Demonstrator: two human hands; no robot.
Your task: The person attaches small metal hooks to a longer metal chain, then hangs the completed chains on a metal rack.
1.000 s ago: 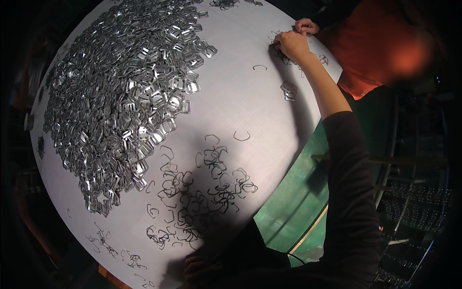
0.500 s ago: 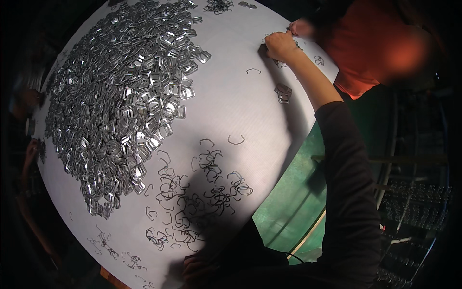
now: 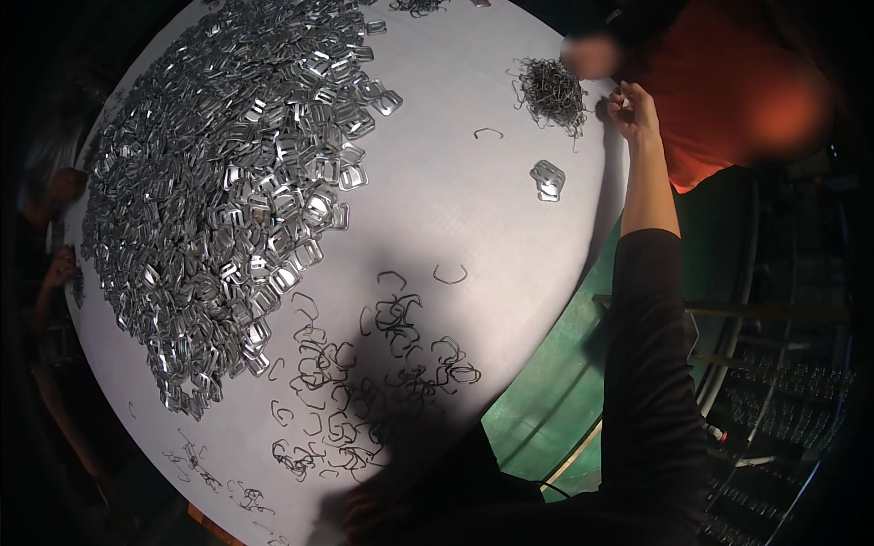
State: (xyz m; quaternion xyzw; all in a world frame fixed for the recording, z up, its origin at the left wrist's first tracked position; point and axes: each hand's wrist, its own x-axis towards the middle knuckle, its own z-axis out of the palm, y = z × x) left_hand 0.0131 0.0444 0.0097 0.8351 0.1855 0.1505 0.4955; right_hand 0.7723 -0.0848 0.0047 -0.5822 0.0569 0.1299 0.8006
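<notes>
My right hand (image 3: 635,111) is raised at the table's far right edge, its fingers curled together. What they hold, if anything, is hidden. Just left of it lies a tangled pile of thin wire hooks (image 3: 552,91). A short stack of silver metal buckles (image 3: 547,180) rests on the white table (image 3: 473,209) below that pile, and a single bent wire hook (image 3: 489,134) lies to its upper left. My left hand (image 3: 366,511) is at the near edge in deep shadow, close to many scattered wire hooks (image 3: 341,428); its fingers are too dark to read.
A large heap of silver buckles (image 3: 218,191) covers the table's left side. A person in orange (image 3: 710,100) sits at the far right, a blurred hand by the hook pile. Other people's hands (image 3: 62,266) show at the left edge. Green floor (image 3: 537,400) lies below right.
My right hand has moved right, off the hook pile to beyond the table's edge, uncovering the pile. My left hand stays in the shadow.
</notes>
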